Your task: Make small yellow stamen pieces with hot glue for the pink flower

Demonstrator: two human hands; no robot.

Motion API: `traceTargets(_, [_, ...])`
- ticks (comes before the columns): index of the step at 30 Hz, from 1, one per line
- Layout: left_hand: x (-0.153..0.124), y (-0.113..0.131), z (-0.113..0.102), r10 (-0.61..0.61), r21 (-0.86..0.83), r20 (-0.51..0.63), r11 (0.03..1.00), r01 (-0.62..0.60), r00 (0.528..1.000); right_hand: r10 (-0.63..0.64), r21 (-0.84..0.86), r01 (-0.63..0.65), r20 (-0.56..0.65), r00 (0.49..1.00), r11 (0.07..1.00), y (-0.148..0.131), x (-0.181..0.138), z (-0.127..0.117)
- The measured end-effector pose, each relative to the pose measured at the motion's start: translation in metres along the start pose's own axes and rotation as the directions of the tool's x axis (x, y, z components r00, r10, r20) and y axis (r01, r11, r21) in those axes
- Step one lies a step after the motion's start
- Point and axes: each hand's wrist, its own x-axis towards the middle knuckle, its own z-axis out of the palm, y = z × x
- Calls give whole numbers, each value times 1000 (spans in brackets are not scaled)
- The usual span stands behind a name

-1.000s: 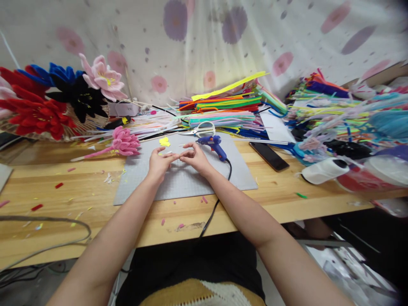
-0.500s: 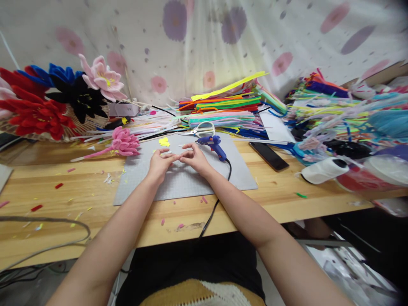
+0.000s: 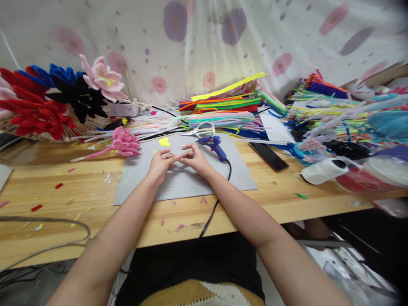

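Over the grey cutting mat (image 3: 191,187), my left hand (image 3: 161,163) and my right hand (image 3: 195,159) meet at the fingertips. Each is closed in a pinch, thumb against fingers. Whatever sits between the fingertips is too small to make out; a bit of white shows by the left fingers. Just right of my right hand lies a blue hot glue gun (image 3: 213,145), its nozzle toward the fingers. White-handled scissors (image 3: 204,128) rest behind it. Small yellow pieces (image 3: 164,142) lie on the mat beyond my left hand, and a pink pipe-cleaner flower (image 3: 123,142) is to its left.
Bundles of coloured pipe cleaners (image 3: 223,106) line the back. Fuzzy flowers (image 3: 41,106) stand at the left. On the right are a black phone (image 3: 268,156) and a white bottle-like object (image 3: 324,171). The glue gun's black cord (image 3: 212,219) hangs over the front edge.
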Motion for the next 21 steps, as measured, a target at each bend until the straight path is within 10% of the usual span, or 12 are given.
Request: traceTargets(21, [-4, 5, -4, 61, 117, 45, 991, -66, 997, 105, 110, -101, -27, 994, 989, -6, -4, -3])
